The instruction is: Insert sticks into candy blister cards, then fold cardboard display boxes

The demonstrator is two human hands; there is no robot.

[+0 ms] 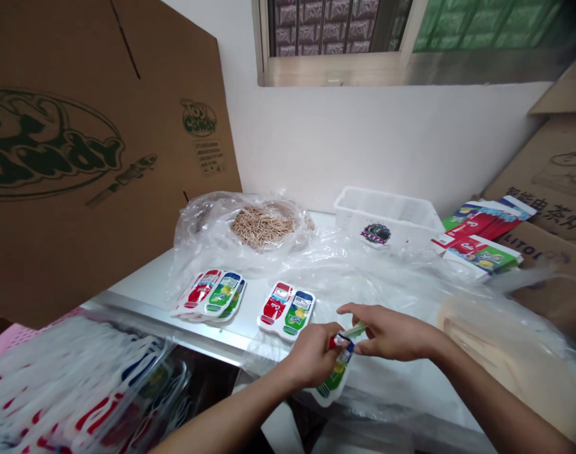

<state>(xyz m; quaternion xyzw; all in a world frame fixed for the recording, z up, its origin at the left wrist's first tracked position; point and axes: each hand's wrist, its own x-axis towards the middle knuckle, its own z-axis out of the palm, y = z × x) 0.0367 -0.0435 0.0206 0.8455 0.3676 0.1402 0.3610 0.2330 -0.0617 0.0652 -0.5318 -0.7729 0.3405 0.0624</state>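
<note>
My left hand [311, 356] is closed around the upper part of a flat bottle-shaped pack [334, 383] with a red cola print and a green and blue lemon-soda print. The pack's lower end hangs tilted below my fingers. Close beside it, my right hand [394, 331] pinches a thin pale-green strip or stick [355, 328] at the pack's top edge. Its exact kind is too small to tell. Just left of my hands lies a stack of matching packs [286, 310] on the white table, and another, more spread-out stack [213, 294] is further left.
A clear bag of wooden sticks [262, 226] lies at the back, with a white plastic bin [387, 214] to its right. Printed cards [486, 233] are piled at the right. A tall carton [103, 157] stands left, above bagged packs [70, 384]. Plastic film [387, 277] covers part of the table.
</note>
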